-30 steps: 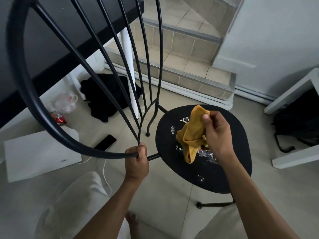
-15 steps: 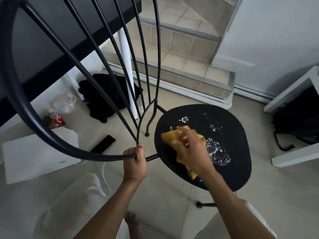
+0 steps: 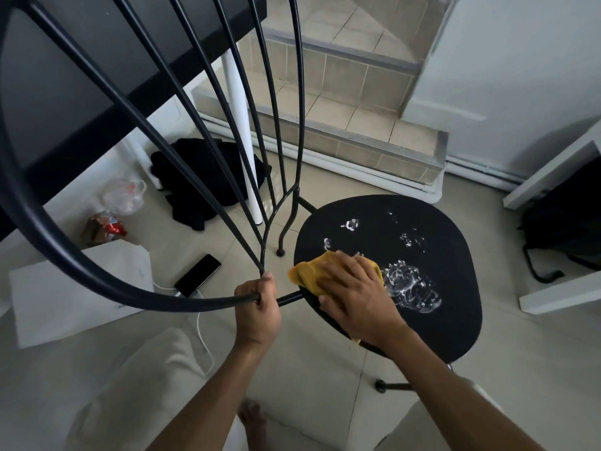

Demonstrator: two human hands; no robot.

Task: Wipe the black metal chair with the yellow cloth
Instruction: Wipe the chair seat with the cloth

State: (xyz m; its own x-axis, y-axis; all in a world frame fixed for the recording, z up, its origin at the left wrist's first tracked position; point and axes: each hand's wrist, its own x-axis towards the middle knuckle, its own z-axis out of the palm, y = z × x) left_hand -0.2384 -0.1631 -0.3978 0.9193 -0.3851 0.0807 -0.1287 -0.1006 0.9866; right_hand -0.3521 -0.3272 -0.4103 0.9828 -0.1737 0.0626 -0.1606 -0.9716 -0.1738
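Observation:
The black metal chair (image 3: 422,320) fills the view, its round seat at centre right and its curved barred back rising at the left. Water drops and a puddle (image 3: 411,289) lie on the seat. My right hand (image 3: 354,291) presses the yellow cloth (image 3: 307,273) flat on the seat's near-left edge, fingers spread and fairly straight; the hand covers most of the cloth. My left hand (image 3: 258,312) grips the chair's back frame where it meets the seat.
On the tiled floor at the left lie a phone (image 3: 197,275) with a white cable, a white box (image 3: 78,294), a black garment (image 3: 201,180) and plastic bags. Tiled steps (image 3: 351,131) rise behind. A white shelf (image 3: 559,288) holds a black bag at the right.
My right hand brought the cloth down from above the seat, pressed it on the seat and slid it left toward the near-left edge. The left hand kept its grip.

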